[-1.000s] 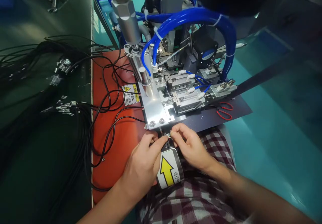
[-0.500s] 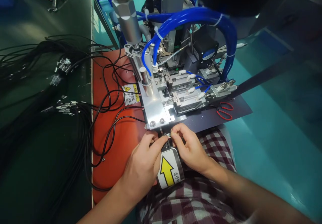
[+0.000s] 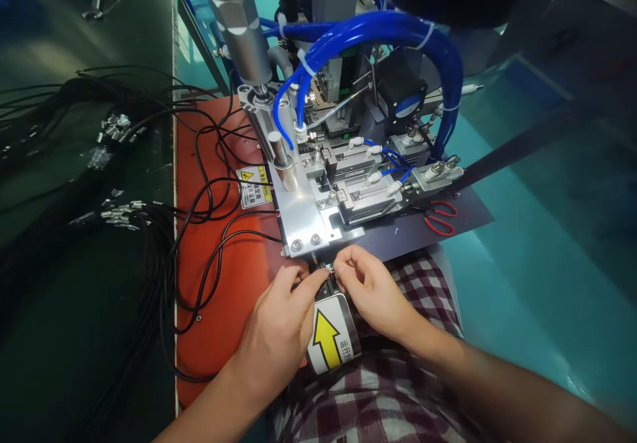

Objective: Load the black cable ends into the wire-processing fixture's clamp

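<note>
My left hand and my right hand meet just below the front edge of a metal fixture plate. Their fingertips pinch a tiny metal connector between them, at the end of a thin black cable that is mostly hidden under my left hand. Right under the hands sits a cylinder with a white label and a yellow arrow. Above the plate stands a machine with blue air hoses and a silver cylinder.
Black cables with metal terminals lie in bundles on the dark bench at left and loop over the orange mat. Red-handled scissors rest on the dark plate at right. A yellow warning sticker is beside the fixture.
The hands stay pinched on the connector in the same place. The view has shifted slightly, so everything sits a little left and up in the picture.
</note>
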The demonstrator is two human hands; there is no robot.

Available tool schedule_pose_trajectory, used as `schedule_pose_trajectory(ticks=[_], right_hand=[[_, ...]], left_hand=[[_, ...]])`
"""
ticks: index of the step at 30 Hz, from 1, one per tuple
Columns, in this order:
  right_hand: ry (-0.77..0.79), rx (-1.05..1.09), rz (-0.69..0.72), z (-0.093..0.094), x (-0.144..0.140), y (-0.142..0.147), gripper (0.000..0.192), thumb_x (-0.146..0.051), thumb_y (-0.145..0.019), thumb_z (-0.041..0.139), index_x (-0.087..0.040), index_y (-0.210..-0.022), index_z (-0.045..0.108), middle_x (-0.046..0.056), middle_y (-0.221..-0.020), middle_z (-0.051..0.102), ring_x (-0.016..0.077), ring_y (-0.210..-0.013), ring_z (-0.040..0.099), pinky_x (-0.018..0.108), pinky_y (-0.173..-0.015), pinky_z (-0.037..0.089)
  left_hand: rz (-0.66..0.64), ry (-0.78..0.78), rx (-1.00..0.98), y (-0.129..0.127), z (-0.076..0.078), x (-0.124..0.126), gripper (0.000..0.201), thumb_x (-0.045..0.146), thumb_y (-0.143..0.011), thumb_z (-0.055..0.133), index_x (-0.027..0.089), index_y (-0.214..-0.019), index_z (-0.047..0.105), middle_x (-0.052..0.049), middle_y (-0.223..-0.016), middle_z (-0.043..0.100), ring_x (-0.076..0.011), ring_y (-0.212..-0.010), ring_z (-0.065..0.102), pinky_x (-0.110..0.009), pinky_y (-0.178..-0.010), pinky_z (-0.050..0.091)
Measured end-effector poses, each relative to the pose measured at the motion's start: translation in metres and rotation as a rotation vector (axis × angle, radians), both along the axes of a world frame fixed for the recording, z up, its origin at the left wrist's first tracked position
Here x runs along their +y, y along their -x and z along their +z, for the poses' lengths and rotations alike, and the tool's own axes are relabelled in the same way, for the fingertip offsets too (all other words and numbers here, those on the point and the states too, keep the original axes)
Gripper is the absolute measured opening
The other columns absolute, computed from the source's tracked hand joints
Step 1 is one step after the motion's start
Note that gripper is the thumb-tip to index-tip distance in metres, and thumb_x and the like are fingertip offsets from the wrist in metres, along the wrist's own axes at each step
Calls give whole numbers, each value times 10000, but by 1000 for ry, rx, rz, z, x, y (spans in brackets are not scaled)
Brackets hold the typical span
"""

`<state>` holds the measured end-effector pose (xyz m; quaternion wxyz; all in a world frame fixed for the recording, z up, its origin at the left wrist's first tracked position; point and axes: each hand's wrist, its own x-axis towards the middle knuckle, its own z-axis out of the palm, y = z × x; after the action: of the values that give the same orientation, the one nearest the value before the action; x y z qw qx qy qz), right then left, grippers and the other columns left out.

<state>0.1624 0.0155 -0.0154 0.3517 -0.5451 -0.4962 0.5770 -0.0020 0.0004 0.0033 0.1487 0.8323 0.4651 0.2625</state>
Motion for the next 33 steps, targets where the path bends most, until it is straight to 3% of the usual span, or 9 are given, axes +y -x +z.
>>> schedule_pose_trajectory(ticks=[2, 7, 12, 16, 25, 31, 33], right_hand=[[37, -26, 42, 3, 2, -1, 168, -276, -904, 449, -212, -749, 456, -53, -609, 438, 127, -542, 441, 245, -509, 369], [-151, -245, 66, 4, 6, -8, 143, -207, -905, 462, -203, -770, 509, -18, -694, 535, 143, -632, 504, 259, -585, 402], [-98, -154, 70, 3, 5, -16, 163, -251, -915, 478, -194, -785, 559, -31, -604, 547, 134, -541, 521, 243, -515, 417], [-238, -221, -39, 14, 3, -11, 102, -248, -883, 522, -187, -850, 596, -10, -644, 583, 134, -536, 523, 251, -520, 420], [-446, -428, 11, 4, 2, -9, 133, -193, -902, 510, -195, -799, 593, 29, -754, 618, 168, -684, 560, 280, -647, 431], [-275, -296, 6, 8, 4, -9, 104, -241, -885, 524, -195, -825, 595, 2, -680, 587, 135, -534, 505, 250, -511, 409], [-293, -313, 19, 8, 4, -8, 96, -236, -879, 526, -198, -818, 591, -11, -658, 564, 129, -515, 481, 249, -500, 393]], left_hand=[[2, -2, 0, 0, 0, 0, 292, 37, -890, 440, 82, -1087, 651, -94, -926, 559, -182, -829, 613, -268, -710, 541], [2, 23, 0, 0, -2, 0, 302, 36, -888, 441, 105, -1107, 637, -90, -943, 552, -179, -843, 608, -270, -721, 543], [6, 35, -17, 0, -4, -1, 286, 43, -883, 454, 110, -1091, 637, -93, -942, 551, -183, -819, 608, -282, -696, 556], [9, 31, -25, -1, -3, 0, 291, 32, -877, 456, 92, -1091, 645, -99, -933, 558, -190, -811, 615, -295, -693, 561], [9, 64, -37, 1, -6, -2, 304, 43, -879, 457, 103, -1113, 641, -96, -913, 553, -192, -805, 604, -299, -681, 566], [16, 49, -33, 0, -5, -1, 300, 38, -872, 451, 109, -1094, 640, -98, -916, 554, -199, -805, 607, -297, -661, 565], [17, 47, -35, -1, -5, -1, 302, 38, -872, 451, 111, -1097, 639, -99, -922, 555, -201, -815, 608, -298, -666, 565]])
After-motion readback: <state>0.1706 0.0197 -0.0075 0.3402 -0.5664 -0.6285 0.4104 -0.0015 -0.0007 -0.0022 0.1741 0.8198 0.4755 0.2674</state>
